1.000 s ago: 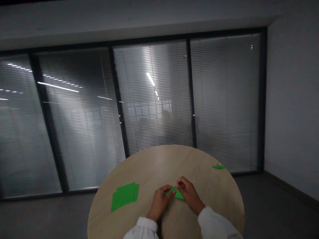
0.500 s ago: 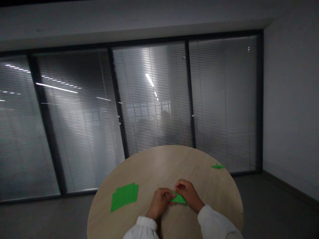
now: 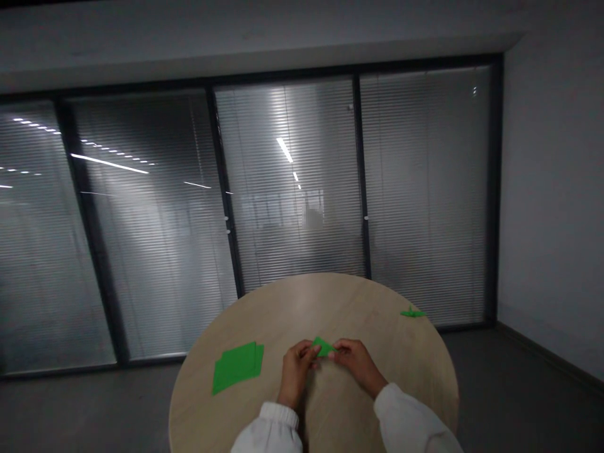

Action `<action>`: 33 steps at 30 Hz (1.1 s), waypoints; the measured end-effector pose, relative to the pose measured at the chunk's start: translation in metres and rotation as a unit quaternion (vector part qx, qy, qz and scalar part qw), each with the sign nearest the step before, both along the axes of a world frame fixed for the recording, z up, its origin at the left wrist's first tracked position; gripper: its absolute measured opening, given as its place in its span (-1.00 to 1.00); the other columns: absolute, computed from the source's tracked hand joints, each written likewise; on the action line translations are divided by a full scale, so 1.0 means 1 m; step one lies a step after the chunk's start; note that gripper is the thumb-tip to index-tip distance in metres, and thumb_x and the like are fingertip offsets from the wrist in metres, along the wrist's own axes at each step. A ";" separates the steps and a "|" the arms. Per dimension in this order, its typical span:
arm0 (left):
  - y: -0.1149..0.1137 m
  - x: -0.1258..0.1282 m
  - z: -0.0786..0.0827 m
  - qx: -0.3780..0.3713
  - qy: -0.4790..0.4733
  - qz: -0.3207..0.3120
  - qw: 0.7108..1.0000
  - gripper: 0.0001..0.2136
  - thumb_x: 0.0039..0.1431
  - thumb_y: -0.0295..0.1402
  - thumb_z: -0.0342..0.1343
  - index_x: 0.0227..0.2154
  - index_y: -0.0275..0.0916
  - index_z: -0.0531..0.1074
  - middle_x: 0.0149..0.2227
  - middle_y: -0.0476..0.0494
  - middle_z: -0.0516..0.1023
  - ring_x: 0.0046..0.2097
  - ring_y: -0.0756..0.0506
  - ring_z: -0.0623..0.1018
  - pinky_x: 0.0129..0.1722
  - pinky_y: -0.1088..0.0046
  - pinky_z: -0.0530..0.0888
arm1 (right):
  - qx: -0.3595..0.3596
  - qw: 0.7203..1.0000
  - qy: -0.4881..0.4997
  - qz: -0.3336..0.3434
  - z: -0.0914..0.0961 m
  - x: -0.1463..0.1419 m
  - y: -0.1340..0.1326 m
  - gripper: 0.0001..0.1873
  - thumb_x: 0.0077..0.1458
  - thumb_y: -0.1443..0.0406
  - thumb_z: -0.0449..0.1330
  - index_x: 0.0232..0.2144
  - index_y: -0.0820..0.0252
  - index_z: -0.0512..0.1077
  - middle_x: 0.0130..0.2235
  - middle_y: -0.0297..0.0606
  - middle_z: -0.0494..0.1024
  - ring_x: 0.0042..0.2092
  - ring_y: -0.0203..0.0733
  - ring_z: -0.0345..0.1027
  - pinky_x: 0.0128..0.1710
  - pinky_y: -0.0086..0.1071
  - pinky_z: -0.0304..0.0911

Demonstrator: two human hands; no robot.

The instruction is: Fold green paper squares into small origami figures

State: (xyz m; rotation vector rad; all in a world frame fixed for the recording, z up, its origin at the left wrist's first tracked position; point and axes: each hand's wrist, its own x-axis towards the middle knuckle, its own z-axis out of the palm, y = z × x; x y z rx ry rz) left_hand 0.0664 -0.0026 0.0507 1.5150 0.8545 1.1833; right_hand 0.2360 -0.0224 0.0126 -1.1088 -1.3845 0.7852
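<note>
A small folded piece of green paper [image 3: 323, 346] is held just above the round wooden table [image 3: 292, 314], between both my hands. My left hand [image 3: 296, 369] pinches its left side with closed fingers. My right hand [image 3: 355, 363] pinches its right side, fingers closed too. Both wrists wear white sleeves. A stack of flat green paper sheets [image 3: 237, 367] lies on the table to the left of my left hand.
A small folded green paper figure [image 3: 412, 313] sits near the table's far right edge. Behind the table runs a glass wall with closed blinds [image 3: 292, 189] and dark frames. A grey wall stands to the right, grey floor around the table.
Both hands have lifted the folded green paper off the table and moved it slightly away from me. It now shows as a smaller shape between the fingertips.
</note>
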 end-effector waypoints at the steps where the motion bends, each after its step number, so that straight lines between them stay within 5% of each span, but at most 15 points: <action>1: 0.000 0.000 0.000 0.005 -0.003 0.001 1.000 -0.66 -0.20 -0.08 0.30 -0.54 -0.32 0.53 -0.57 -0.09 0.54 -0.47 -0.07 0.49 -0.50 0.52 0.36 | 0.004 1.000 -0.002 -0.006 -0.001 0.000 0.001 -0.75 -0.12 0.14 0.28 -0.50 0.23 0.54 -0.54 -0.36 0.52 -0.45 -0.23 0.34 -0.44 -0.44 0.15; 7: -0.002 0.000 0.004 0.047 0.029 -0.002 0.998 -0.79 -0.21 -0.26 0.31 -0.50 -0.30 0.57 -0.49 -0.10 0.60 -0.39 -0.10 0.53 -0.35 0.48 0.38 | 0.027 0.999 -0.033 -0.033 -0.002 0.001 0.002 -0.79 -0.11 0.15 0.30 -0.49 0.18 0.57 -0.46 -0.28 0.57 -0.38 -0.16 0.41 -0.37 -0.40 0.24; 18: -0.008 0.000 0.010 0.036 0.044 -0.002 0.998 -0.79 -0.22 -0.21 0.30 -0.60 -0.28 0.55 -0.58 -0.04 0.56 -0.47 -0.07 0.49 -0.43 0.49 0.33 | 0.060 0.997 -0.040 -0.033 0.006 0.000 -0.006 -0.71 -0.01 0.08 0.25 -0.39 0.16 0.60 -0.35 -0.23 0.58 -0.31 -0.14 0.44 -0.30 -0.38 0.28; 26: -0.003 0.002 0.004 0.008 0.027 -0.031 0.999 -0.72 -0.23 -0.14 0.32 -0.61 -0.30 0.53 -0.62 -0.03 0.51 -0.52 -0.03 0.44 -0.48 0.51 0.29 | 0.034 0.996 -0.059 -0.053 0.005 0.000 -0.007 -0.70 0.00 0.10 0.22 -0.51 0.20 0.58 -0.48 -0.26 0.56 -0.40 -0.19 0.40 -0.39 -0.42 0.23; 33: -0.002 0.000 0.001 0.037 0.041 0.028 0.998 -0.65 -0.20 -0.05 0.26 -0.62 -0.31 0.49 -0.64 -0.02 0.46 -0.53 -0.02 0.38 -0.49 0.50 0.24 | 0.000 0.996 -0.083 -0.011 0.004 -0.004 -0.011 -0.72 -0.01 0.17 0.18 -0.60 0.23 0.51 -0.60 -0.33 0.48 -0.50 -0.27 0.32 -0.43 -0.45 0.18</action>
